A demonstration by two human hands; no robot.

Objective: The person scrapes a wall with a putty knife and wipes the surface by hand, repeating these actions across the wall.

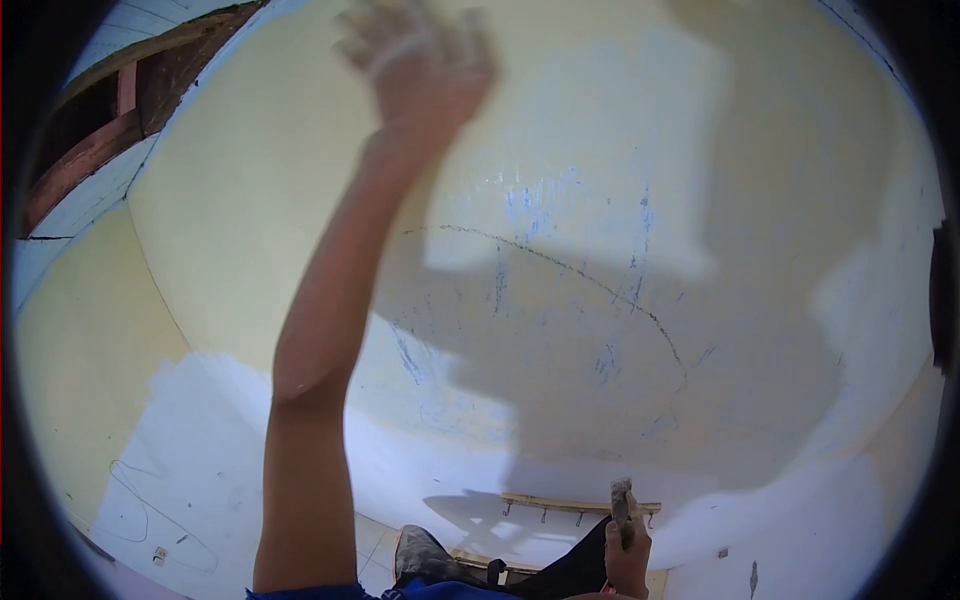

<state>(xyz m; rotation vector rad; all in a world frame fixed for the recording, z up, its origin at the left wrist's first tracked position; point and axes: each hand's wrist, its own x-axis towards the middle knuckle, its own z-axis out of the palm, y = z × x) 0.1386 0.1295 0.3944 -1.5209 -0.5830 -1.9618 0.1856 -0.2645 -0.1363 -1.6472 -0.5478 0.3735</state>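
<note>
My left hand is stretched high up against the pale yellow wall, fingers spread and blurred by motion, with whitish dust on the back. Nothing shows in it. Low at my waist, my right hand is wrapped round a narrow, dusty grey hand tool that points upward; its exact kind I cannot tell. Blue scuffed patches and a long curved dark line mark the wall between my hands. My shadow covers much of its right side.
Below, a wooden rail with hooks is fixed to the wall's white lower band. At upper left the ceiling has a broken opening with wooden beams. A thin cable hangs on the left wall above a socket. A dark object stands at the right edge.
</note>
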